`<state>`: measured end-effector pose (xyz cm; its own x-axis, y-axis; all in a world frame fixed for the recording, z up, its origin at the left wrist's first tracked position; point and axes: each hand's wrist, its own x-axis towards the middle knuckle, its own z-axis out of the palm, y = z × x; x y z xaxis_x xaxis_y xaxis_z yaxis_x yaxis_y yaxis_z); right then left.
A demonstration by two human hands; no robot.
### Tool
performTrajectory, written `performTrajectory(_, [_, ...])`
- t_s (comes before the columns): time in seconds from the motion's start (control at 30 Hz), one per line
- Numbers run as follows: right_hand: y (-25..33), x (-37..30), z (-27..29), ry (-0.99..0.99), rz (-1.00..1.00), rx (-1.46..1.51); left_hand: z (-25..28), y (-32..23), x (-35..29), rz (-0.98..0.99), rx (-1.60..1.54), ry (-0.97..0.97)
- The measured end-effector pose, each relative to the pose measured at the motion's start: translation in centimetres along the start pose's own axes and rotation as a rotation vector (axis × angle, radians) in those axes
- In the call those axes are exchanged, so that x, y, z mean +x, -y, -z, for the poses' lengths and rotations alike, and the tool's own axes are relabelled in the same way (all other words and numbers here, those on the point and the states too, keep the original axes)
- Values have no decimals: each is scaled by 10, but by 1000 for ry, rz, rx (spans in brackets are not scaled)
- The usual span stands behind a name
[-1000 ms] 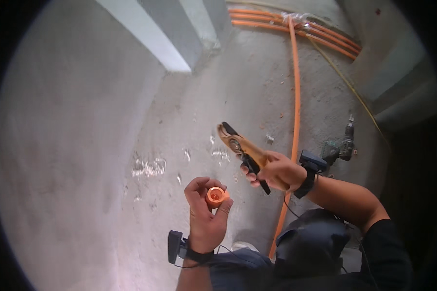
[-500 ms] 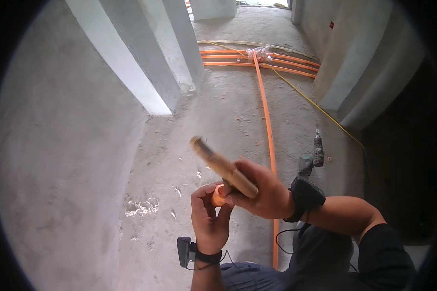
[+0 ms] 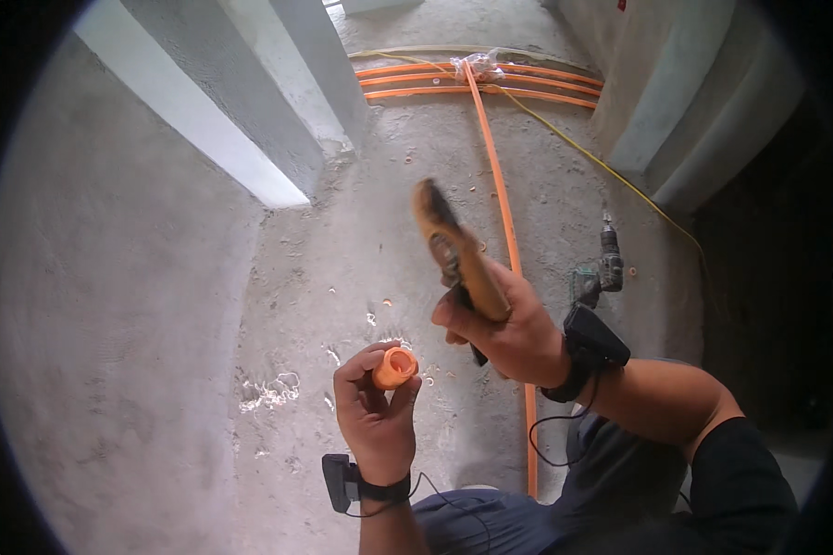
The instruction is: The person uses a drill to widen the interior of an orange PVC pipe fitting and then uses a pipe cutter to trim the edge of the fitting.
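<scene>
My left hand (image 3: 377,407) is closed around a short orange pipe fitting (image 3: 395,367), its open round end tipped up and facing me. My right hand (image 3: 516,326) grips a worn yellow pipe cutter (image 3: 472,277) by its handles, with its head pointing up and away. The tool is slightly blurred, and my fingers cover part of its dark lower side. A gap lies between the cutter and the fitting. Each wrist wears a black strap with a small box and a cable.
A long orange pipe (image 3: 500,185) runs along the concrete floor, meeting several crosswise orange pipes (image 3: 407,80) near clear plastic wrap (image 3: 478,65). A cordless drill (image 3: 609,264) lies at the right. A yellow cord (image 3: 574,143) crosses the floor. White shavings (image 3: 273,393) lie left; plastered walls (image 3: 111,305) flank me.
My right hand has pulled the cutter away from the fitting, up and to the right, turning it more upright. My left hand has shifted slightly left with the fitting, whose opening now shows.
</scene>
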<state>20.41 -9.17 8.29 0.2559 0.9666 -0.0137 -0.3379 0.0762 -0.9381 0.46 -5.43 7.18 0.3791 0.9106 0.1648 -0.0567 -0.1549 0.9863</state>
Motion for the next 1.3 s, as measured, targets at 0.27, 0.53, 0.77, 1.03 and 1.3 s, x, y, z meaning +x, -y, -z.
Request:
performTrajectory(0.27, [-1, -3, 6, 138, 71, -187, -18, -3, 6, 20, -24, 155])
performTrajectory(0.53, [-6, 4, 20, 43, 18, -147, -16, 9, 13, -22, -212, 122])
performTrajectory(0.77, [10, -17, 24, 182, 280, -931, 1, 8, 22, -52, -437, -17])
performTrajectory(1.03, [6, -29, 0, 265, 194, -1107, 6, 14, 17, -170, -94, -193])
performTrajectory(1.3, [-3, -34, -10, 287, 204, -959, 1, 10, 18, -312, 144, -219])
